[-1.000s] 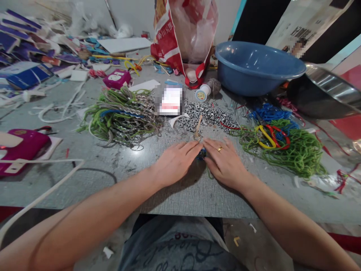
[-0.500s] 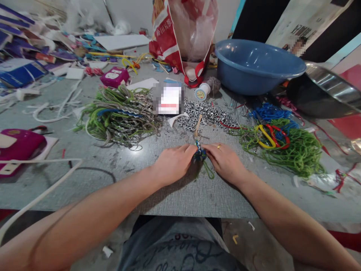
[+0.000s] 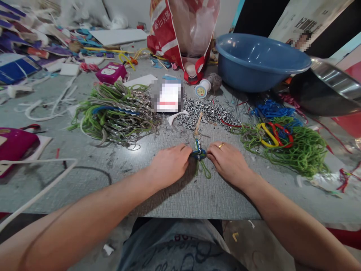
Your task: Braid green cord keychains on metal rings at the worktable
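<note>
Between my hands lies a half-braided cord (image 3: pixel 198 145) in blue and green with silver metal nuts along it. Its top end meets a thin wooden stick (image 3: pixel 199 122) on the table, and a green loop (image 3: pixel 208 171) hangs from its lower end. My left hand (image 3: pixel 172 162) pinches a blue strand on the left side of the knot. On the other side my right hand (image 3: pixel 228 160), with a ring on one finger, pinches a strand pulled to the right. Both hands are closed, and the fingertips partly hide the strands.
Loose metal nuts (image 3: pixel 208 113) spread beyond my hands, near a phone (image 3: pixel 169 97) and a thread spool (image 3: pixel 201 89). Left lies a bundle of cords (image 3: pixel 113 113); right, green cord (image 3: pixel 304 150) with scissors (image 3: pixel 267 135). A blue basin (image 3: pixel 262 64) and red bag (image 3: pixel 163 34) stand behind.
My hands have moved apart sideways from the braid, drawing blue strands out left and right. More of the knot now shows between them. The view has shifted slightly.
</note>
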`<act>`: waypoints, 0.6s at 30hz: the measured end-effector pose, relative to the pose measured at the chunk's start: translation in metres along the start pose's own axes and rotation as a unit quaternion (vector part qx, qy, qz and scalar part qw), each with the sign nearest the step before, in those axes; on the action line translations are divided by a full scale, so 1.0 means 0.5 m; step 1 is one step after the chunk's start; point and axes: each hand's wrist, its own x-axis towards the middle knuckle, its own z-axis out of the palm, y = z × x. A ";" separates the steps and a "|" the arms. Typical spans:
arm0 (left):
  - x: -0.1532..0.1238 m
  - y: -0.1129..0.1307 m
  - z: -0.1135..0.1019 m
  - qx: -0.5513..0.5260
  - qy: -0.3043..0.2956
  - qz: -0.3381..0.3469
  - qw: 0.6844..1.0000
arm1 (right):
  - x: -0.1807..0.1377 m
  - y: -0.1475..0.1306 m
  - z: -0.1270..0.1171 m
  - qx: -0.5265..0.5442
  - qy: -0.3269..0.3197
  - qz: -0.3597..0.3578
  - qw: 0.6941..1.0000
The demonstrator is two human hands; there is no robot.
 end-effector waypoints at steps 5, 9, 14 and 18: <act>-0.003 -0.009 -0.005 0.026 -0.004 0.002 1.000 | -0.007 0.003 -0.007 -0.038 -0.014 0.000 0.999; -0.005 -0.016 -0.009 0.027 -0.016 0.001 1.000 | -0.012 0.007 -0.013 -0.062 -0.018 0.005 0.998; -0.006 -0.020 -0.008 0.026 -0.023 -0.004 0.999 | -0.016 0.012 -0.020 -0.052 -0.026 0.032 0.998; -0.009 -0.026 -0.010 0.015 -0.016 0.014 1.000 | -0.019 0.009 -0.026 -0.018 -0.023 -0.030 0.999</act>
